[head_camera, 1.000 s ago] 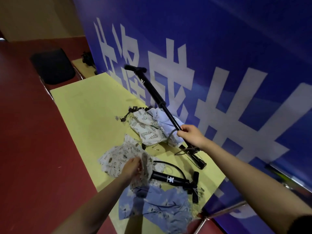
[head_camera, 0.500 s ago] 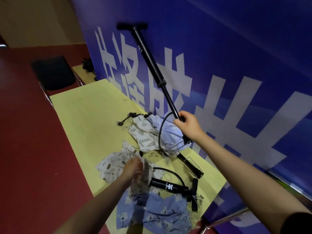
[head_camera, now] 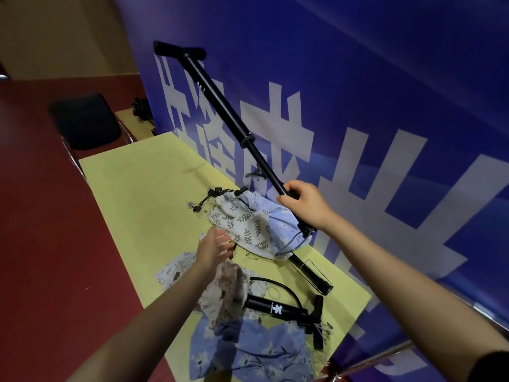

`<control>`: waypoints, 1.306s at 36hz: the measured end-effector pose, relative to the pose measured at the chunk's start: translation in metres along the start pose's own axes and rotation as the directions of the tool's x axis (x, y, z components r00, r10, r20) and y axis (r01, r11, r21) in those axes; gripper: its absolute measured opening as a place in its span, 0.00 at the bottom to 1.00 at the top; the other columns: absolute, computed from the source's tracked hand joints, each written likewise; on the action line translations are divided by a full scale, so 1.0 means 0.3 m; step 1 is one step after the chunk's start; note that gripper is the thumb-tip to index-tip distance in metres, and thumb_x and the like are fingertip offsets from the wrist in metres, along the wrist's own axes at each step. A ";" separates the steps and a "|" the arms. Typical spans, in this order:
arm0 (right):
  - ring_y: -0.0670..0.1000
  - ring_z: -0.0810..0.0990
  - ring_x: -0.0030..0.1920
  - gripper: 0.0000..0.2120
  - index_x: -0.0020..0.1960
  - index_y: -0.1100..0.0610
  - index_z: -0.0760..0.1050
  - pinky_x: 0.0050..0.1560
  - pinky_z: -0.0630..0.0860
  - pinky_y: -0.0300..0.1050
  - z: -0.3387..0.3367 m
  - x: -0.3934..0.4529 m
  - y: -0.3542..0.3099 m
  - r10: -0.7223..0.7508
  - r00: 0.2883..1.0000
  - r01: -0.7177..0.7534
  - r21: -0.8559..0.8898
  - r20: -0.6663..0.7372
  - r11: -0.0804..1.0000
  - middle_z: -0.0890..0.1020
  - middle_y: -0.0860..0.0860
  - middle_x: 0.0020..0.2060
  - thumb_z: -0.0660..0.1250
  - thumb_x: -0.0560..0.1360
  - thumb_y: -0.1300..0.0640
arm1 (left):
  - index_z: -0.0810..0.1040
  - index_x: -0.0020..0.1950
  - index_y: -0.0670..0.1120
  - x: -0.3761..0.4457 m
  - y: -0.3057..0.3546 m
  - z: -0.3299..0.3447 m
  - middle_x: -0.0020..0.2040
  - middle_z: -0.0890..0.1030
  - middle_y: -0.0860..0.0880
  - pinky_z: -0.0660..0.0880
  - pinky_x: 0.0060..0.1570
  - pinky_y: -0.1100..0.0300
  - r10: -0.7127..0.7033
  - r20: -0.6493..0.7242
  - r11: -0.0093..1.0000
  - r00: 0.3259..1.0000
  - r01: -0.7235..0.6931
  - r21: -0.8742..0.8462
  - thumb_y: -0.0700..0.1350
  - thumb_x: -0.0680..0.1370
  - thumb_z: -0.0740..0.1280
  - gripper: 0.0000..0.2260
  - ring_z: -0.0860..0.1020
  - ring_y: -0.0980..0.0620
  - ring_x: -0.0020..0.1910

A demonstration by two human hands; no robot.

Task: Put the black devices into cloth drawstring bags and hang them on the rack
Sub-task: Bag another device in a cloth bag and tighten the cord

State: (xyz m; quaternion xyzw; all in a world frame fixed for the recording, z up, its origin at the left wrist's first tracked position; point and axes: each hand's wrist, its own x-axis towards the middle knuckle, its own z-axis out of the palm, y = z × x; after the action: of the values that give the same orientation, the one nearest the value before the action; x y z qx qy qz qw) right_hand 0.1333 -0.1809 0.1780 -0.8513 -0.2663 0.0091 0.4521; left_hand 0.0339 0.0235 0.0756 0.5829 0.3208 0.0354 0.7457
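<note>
Black pump [head_camera: 220,106] in right hand [head_camera: 305,204], handle up-left, base on table [head_camera: 132,188]

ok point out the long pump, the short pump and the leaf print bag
long pump [head_camera: 220,106], head view, upper barrel
short pump [head_camera: 275,307], head view, barrel by the logo
leaf print bag [head_camera: 242,224], head view, middle of the cloth

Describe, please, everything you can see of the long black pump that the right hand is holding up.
The long black pump is a slim matte tube with a T-shaped crossbar handle at its top and a collar partway down, where a thinner rod continues. It leans steeply, handle up against the blue banner, lower end on the yellow table. The right hand grips the rod. A pale blue cloth bag bunches around the lower part, and a thin wire loop sits near the foot.
</note>
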 end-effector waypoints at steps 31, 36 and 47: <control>0.42 0.77 0.44 0.13 0.52 0.49 0.78 0.48 0.72 0.38 -0.077 -0.185 0.150 0.208 0.935 -0.162 -0.175 0.289 0.971 0.80 0.43 0.46 0.72 0.72 0.44 | 0.72 0.65 0.35 0.027 0.206 0.087 0.58 0.81 0.37 0.82 0.42 0.57 0.099 0.100 0.972 0.990 -0.075 -0.224 0.47 0.81 0.64 0.19 0.83 0.43 0.53; 0.48 0.79 0.41 0.13 0.53 0.55 0.77 0.43 0.72 0.40 -0.120 -0.192 0.208 0.427 0.903 -0.427 -0.009 0.059 0.904 0.80 0.50 0.44 0.70 0.74 0.47 | 0.70 0.67 0.34 0.043 0.205 0.073 0.60 0.79 0.36 0.82 0.43 0.58 0.108 0.078 0.955 0.991 -0.081 -0.287 0.47 0.81 0.64 0.20 0.83 0.44 0.50; 0.47 0.69 0.24 0.09 0.48 0.60 0.75 0.21 0.62 0.37 -0.111 -0.226 0.269 0.671 0.732 -0.518 0.738 0.120 0.433 0.75 0.55 0.35 0.66 0.78 0.54 | 0.70 0.66 0.33 0.049 0.224 0.098 0.60 0.79 0.35 0.78 0.55 0.52 0.138 0.160 0.934 0.977 -0.074 -0.349 0.43 0.82 0.63 0.17 0.81 0.42 0.57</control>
State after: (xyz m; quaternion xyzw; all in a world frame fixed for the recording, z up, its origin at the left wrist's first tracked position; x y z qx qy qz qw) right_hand 0.1196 -0.2739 0.1199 -0.6306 0.1238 0.1918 0.7418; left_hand 0.0825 0.0263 0.1326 0.4623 0.2083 0.0774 0.8584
